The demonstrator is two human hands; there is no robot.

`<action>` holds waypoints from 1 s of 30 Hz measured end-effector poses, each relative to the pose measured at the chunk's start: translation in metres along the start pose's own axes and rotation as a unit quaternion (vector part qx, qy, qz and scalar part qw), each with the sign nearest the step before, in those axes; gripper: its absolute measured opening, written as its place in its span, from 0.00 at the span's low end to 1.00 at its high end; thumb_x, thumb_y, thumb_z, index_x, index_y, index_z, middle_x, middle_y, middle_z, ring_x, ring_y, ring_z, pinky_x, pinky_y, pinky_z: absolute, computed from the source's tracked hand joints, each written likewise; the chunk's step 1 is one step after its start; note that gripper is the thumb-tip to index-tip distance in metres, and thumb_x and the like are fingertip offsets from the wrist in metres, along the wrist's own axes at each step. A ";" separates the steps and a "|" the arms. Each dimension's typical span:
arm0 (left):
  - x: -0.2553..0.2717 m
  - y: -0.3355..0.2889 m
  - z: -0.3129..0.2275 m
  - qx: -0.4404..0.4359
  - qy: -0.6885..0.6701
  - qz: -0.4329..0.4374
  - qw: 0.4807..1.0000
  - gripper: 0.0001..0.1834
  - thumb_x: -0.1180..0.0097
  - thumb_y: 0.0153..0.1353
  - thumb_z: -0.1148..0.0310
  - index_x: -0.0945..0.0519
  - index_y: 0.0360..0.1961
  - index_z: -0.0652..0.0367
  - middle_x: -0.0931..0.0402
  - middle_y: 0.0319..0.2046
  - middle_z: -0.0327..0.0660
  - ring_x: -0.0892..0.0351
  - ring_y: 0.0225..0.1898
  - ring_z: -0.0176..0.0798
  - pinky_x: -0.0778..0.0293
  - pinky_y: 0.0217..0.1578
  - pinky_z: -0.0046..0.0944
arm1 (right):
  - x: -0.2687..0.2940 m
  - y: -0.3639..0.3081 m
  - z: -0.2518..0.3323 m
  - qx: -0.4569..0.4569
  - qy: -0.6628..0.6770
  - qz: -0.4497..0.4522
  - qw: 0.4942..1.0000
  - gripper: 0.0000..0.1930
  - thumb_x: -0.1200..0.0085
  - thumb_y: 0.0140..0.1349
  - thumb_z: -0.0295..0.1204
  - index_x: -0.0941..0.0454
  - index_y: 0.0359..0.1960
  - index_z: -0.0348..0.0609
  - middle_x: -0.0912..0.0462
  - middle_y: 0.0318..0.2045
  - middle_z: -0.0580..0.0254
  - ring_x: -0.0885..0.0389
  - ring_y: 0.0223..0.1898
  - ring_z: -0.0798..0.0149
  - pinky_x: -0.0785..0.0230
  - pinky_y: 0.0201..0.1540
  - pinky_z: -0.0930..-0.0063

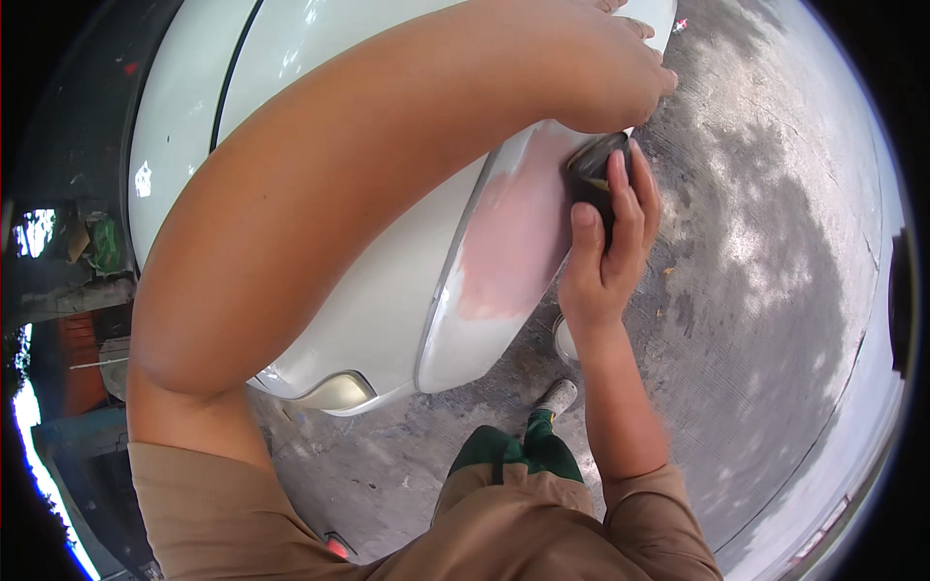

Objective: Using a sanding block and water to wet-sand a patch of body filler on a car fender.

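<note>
A white car body panel (387, 290) lies before me, with a dull pinkish filler patch (513, 242) near its right corner. My right hand (620, 232) is closed round a dark sanding block (593, 167), thumb on one side and fingers on the other. The block rests against the panel at the upper right edge of the patch. My left arm reaches across the panel, and my left hand (620, 73) rests at the car's far right edge with its fingers spread. Part of that hand runs out of the picture, and its palm is hidden.
A pale round container (565, 341) stands on the grey concrete floor (756, 290), partly behind my right forearm. My shoe (559, 397) is close to it. A lamp (339, 390) is set in the car's near edge. Dark clutter (97, 242) lines the left side.
</note>
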State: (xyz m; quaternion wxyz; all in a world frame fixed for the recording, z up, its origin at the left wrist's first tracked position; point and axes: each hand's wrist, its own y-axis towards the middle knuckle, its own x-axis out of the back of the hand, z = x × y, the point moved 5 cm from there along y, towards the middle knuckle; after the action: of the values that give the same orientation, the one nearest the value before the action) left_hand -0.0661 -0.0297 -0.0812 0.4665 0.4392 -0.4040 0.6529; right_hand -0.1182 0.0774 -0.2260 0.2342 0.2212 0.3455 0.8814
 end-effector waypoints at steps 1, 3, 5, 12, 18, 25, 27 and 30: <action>-0.006 0.001 0.002 0.022 -0.009 0.016 1.000 0.24 0.50 0.67 0.70 0.25 0.62 0.70 0.21 0.59 0.56 0.31 0.70 0.57 0.44 0.73 0.59 | -0.004 -0.030 0.010 0.016 0.023 0.017 0.999 0.25 0.41 0.67 0.30 0.25 0.66 0.47 0.30 0.68 0.44 0.31 0.65 0.43 0.39 0.67 0.51; -0.009 0.003 0.004 0.028 -0.025 0.016 0.999 0.23 0.51 0.68 0.69 0.24 0.62 0.69 0.20 0.58 0.55 0.31 0.70 0.56 0.44 0.73 0.58 | 0.007 -0.113 0.026 0.053 0.036 0.074 0.995 0.26 0.40 0.65 0.29 0.25 0.66 0.52 0.32 0.69 0.44 0.30 0.63 0.44 0.35 0.64 0.50; -0.001 -0.005 0.006 0.046 -0.034 0.019 0.998 0.23 0.51 0.69 0.68 0.24 0.62 0.68 0.21 0.60 0.55 0.32 0.71 0.55 0.45 0.74 0.58 | 0.008 -0.132 0.033 0.075 0.047 0.105 0.991 0.27 0.38 0.63 0.28 0.25 0.65 0.54 0.32 0.69 0.45 0.29 0.62 0.45 0.33 0.63 0.51; 0.007 -0.004 0.002 0.038 -0.008 0.073 0.997 0.24 0.54 0.70 0.70 0.25 0.64 0.66 0.24 0.64 0.53 0.37 0.74 0.50 0.49 0.76 0.55 | 0.006 -0.009 -0.005 0.063 -0.014 0.061 0.996 0.27 0.41 0.67 0.30 0.28 0.69 0.46 0.33 0.70 0.40 0.31 0.65 0.42 0.43 0.68 0.49; 0.005 -0.010 0.003 0.046 -0.063 0.031 0.996 0.26 0.56 0.68 0.75 0.29 0.67 0.67 0.27 0.67 0.54 0.38 0.75 0.51 0.50 0.77 0.54 | 0.015 -0.161 0.021 0.114 0.066 0.165 0.977 0.32 0.36 0.55 0.24 0.25 0.64 0.58 0.30 0.64 0.46 0.29 0.59 0.45 0.28 0.57 0.51; 0.001 -0.004 0.004 0.056 -0.057 0.032 0.996 0.28 0.57 0.66 0.78 0.31 0.69 0.68 0.30 0.68 0.56 0.41 0.76 0.51 0.51 0.78 0.53 | 0.006 -0.018 -0.017 0.049 0.027 0.053 0.997 0.28 0.42 0.67 0.29 0.29 0.69 0.47 0.32 0.69 0.41 0.31 0.63 0.40 0.41 0.66 0.49; 0.000 -0.004 0.003 0.056 -0.066 0.044 0.995 0.28 0.57 0.66 0.79 0.31 0.69 0.68 0.31 0.69 0.56 0.41 0.76 0.51 0.52 0.78 0.53 | 0.005 -0.068 -0.008 0.041 0.053 0.054 0.996 0.30 0.39 0.64 0.29 0.28 0.69 0.48 0.33 0.69 0.39 0.31 0.63 0.40 0.41 0.66 0.47; 0.006 -0.012 -0.002 0.052 -0.049 -0.005 0.997 0.28 0.58 0.66 0.80 0.31 0.69 0.68 0.31 0.69 0.56 0.41 0.76 0.51 0.53 0.78 0.53 | 0.013 -0.149 0.027 0.094 0.076 0.155 0.980 0.32 0.33 0.54 0.26 0.24 0.64 0.59 0.29 0.64 0.45 0.28 0.60 0.47 0.32 0.61 0.50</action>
State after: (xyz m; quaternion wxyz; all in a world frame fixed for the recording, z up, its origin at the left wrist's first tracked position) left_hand -0.0557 -0.0231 -0.0749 0.4254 0.4966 -0.3899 0.6484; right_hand -0.0749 0.1955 -0.3118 0.0458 0.2257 0.4047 0.8850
